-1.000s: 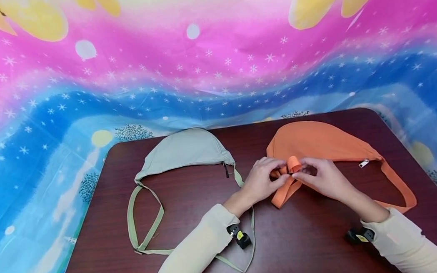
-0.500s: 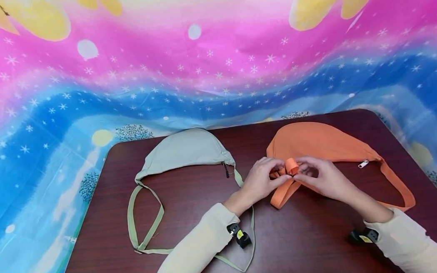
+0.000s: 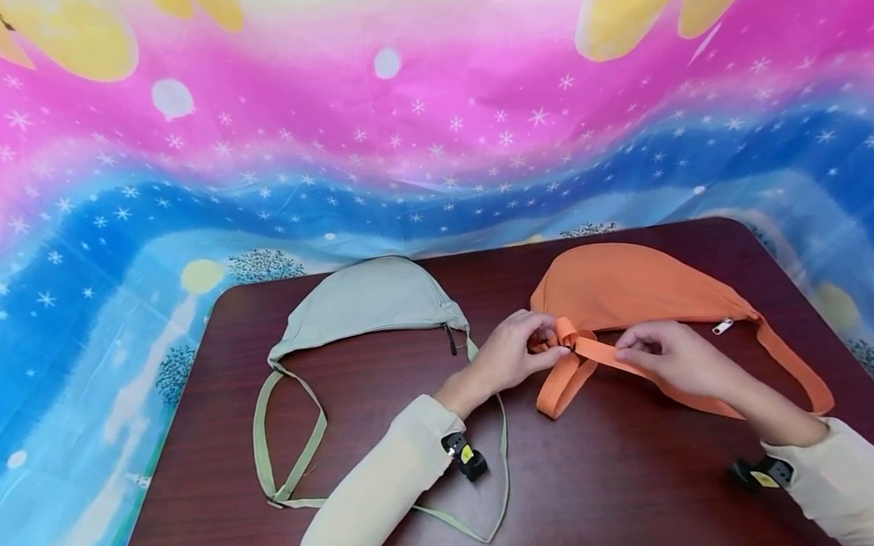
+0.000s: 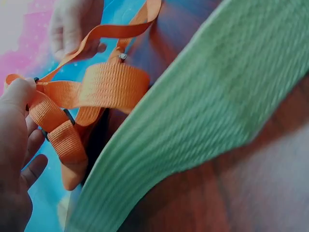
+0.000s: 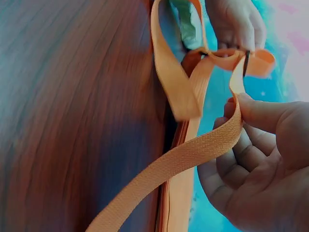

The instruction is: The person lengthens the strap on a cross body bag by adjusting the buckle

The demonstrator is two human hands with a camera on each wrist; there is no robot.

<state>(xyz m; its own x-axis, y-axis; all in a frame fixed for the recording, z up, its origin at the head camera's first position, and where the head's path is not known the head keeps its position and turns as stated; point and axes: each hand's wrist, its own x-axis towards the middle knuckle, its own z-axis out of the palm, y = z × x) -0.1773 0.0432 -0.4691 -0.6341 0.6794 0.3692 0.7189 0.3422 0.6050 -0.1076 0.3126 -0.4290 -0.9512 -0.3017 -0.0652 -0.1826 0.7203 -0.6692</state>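
Observation:
An orange waist bag (image 3: 625, 285) lies on the right side of the table, its strap gathered in loops at its left end. My left hand (image 3: 511, 354) pinches the strap by a black strap slider (image 4: 36, 80), between thumb and fingers. To its right, my right hand (image 3: 678, 358) pinches a stretch of the orange strap (image 5: 193, 153) between thumb and forefinger. A small strap loop stands up above the slider, and a larger strap loop (image 3: 557, 395) hangs below. The left fingers partly hide the slider.
A pale green waist bag (image 3: 374, 300) lies at the left, its thin green strap (image 3: 264, 446) spread on the table and passing under my left forearm. The dark wooden table (image 3: 608, 496) meets a colourful patterned cloth (image 3: 429, 148) behind.
My right hand has moved right and slightly down from the slider, drawing out a stretch of orange strap. The upright loop has become smaller. My left hand stays at the slider.

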